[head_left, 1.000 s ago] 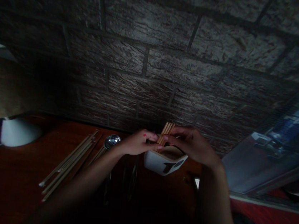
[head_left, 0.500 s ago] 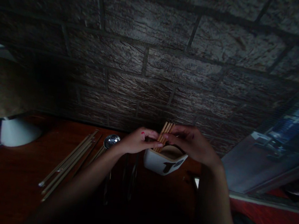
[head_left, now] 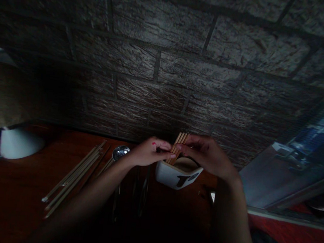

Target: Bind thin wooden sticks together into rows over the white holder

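Observation:
Several light wooden chopsticks (head_left: pixel 180 141) stand side by side in a slanted row at the left end of a white holder (head_left: pixel 170 177) with dark marks on its front. My left hand (head_left: pixel 152 151) pinches them from the left, its thumb across the front of the row. From the right, my right hand (head_left: pixel 205 152) grips the same chopsticks between thumb and fingers, above the holder's opening. The lower ends of the chopsticks drop behind the holder's rim, out of sight.
Left of my left forearm lie several pale thin sticks (head_left: pixel 75 178) and a shiny metal ladle (head_left: pixel 121 153). Dark tongs-like utensils (head_left: pixel 143 193) lie near the holder. A brick wall (head_left: pixel 179 72) rises behind the wooden table (head_left: pixel 10 194). A white cone-shaped object (head_left: pixel 20 144) stands at left.
Both hands keep their grip on the chopsticks over the holder. Only a very slight shift of the hands shows.

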A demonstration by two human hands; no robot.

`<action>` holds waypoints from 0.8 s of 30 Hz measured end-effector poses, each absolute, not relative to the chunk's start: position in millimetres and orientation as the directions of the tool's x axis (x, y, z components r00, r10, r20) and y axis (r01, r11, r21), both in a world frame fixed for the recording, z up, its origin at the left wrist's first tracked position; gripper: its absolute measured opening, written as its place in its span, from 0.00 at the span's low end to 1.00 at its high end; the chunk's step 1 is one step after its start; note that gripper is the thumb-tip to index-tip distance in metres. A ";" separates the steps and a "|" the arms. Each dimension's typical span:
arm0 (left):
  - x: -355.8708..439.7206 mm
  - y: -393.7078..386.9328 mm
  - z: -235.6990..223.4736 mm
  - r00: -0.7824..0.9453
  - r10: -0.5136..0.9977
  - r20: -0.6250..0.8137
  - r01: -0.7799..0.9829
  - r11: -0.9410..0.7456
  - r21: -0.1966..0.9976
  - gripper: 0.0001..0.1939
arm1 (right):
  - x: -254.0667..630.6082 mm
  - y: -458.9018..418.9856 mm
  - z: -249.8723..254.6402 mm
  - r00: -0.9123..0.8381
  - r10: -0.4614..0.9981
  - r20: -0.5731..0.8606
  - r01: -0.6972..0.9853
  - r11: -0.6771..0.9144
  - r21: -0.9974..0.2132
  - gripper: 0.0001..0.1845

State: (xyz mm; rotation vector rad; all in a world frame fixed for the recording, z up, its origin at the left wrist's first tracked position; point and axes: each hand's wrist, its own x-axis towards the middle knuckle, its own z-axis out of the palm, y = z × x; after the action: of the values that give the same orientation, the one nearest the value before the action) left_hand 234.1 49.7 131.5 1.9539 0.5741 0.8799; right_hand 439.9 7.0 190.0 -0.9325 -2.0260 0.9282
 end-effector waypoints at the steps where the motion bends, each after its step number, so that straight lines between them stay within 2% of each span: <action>1: 234.1 49.8 130.9 0.637 0.683 0.359 0.053 -0.503 0.863 0.11 | 439.8 6.9 190.0 -0.486 0.822 0.296 0.311 0.479 -0.821 0.14; 13: 234.8 50.2 130.4 0.658 0.654 0.374 0.035 -0.522 0.852 0.11 | 436.9 2.8 194.6 -0.467 0.825 0.317 0.279 0.478 -0.833 0.12; 24: 237.2 47.5 130.8 0.652 0.652 0.387 0.042 -0.541 0.840 0.10 | 440.1 4.0 192.9 -0.436 0.858 0.271 0.141 0.363 -0.921 0.10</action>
State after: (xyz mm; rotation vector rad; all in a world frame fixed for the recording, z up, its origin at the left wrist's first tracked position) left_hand 237.2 47.5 130.8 2.0032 0.5405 0.8916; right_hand 440.1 4.0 192.9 -0.8761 -1.8210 1.1258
